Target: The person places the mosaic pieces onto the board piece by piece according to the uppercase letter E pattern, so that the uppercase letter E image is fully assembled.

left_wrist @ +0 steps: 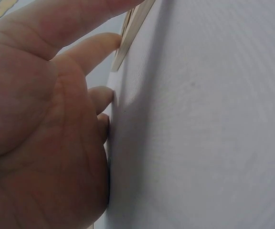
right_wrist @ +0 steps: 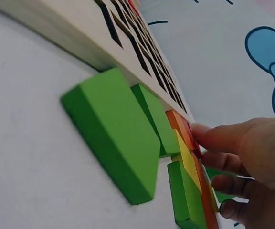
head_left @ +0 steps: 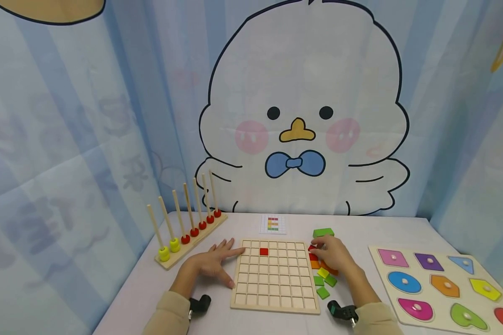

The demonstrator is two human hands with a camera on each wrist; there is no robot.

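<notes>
A wooden grid board (head_left: 275,310) lies flat on the table, one red square tile (head_left: 264,251) in a cell near its top. My left hand (head_left: 211,261) is spread at the board's left side, with index finger and thumb at its edge; the left wrist view shows fingertips against the wooden rim. Off the board's right side, my right hand (head_left: 334,253) pinches a red block (head_left: 312,248) between thumb and fingers, low among loose blocks. Around it are orange blocks (head_left: 315,264), a yellow block (head_left: 323,273) and several green blocks (right_wrist: 111,133), some partly hidden by the hand.
A small pattern card (head_left: 273,224) lies behind the board. To the left stands a peg rack (head_left: 193,242) with red and yellow beads. A shape puzzle board (head_left: 419,265) occupies the right side. A printed curtain (head_left: 302,70) hangs behind the table.
</notes>
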